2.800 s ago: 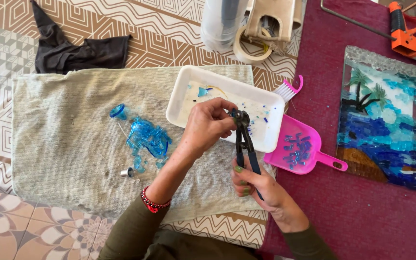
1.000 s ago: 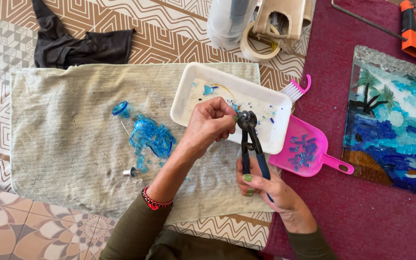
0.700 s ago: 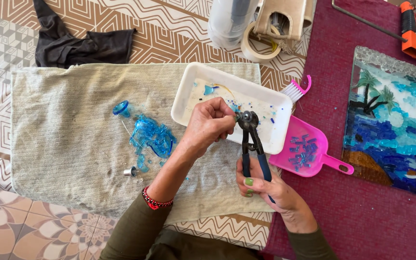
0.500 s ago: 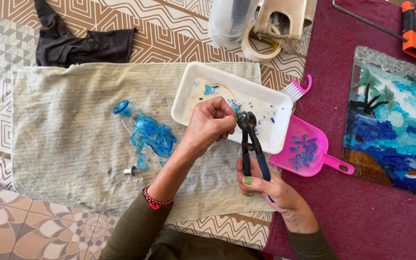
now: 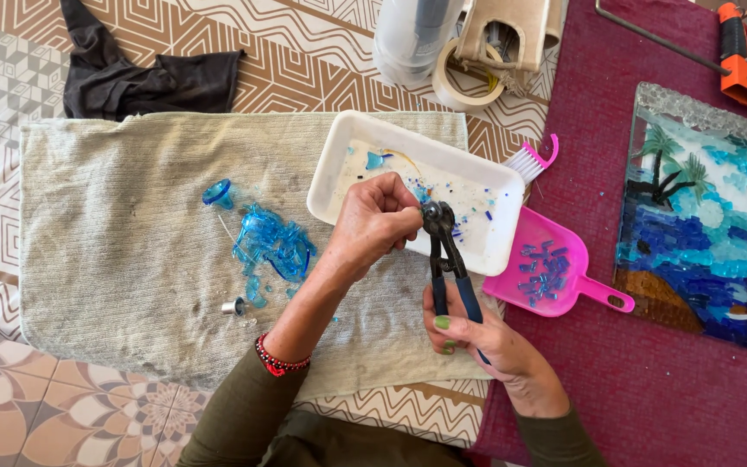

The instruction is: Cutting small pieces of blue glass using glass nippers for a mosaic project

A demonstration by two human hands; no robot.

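Note:
My right hand (image 5: 477, 329) grips the blue handles of black nippers (image 5: 444, 251), whose jaws point up over the near edge of a white tray (image 5: 486, 246). My left hand (image 5: 372, 223) is pinched at the jaws, fingers closed on a small piece that I cannot make out. The tray holds blue glass chips and a larger blue shard (image 5: 377, 159). A pile of broken blue glass (image 5: 270, 246) lies on the beige towel (image 5: 114, 259) to the left.
A pink dustpan (image 5: 555, 277) with blue chips and a pink brush (image 5: 531, 159) lie right of the tray. A glass mosaic panel (image 5: 698, 207) rests on the maroon cloth. Behind stand a plastic container (image 5: 412, 35), a tape roll (image 5: 464, 82), a dark rag (image 5: 140, 78) and an orange tool (image 5: 741, 60).
Both hands and the nippers stay at the tray's near edge; the view has shifted only slightly.

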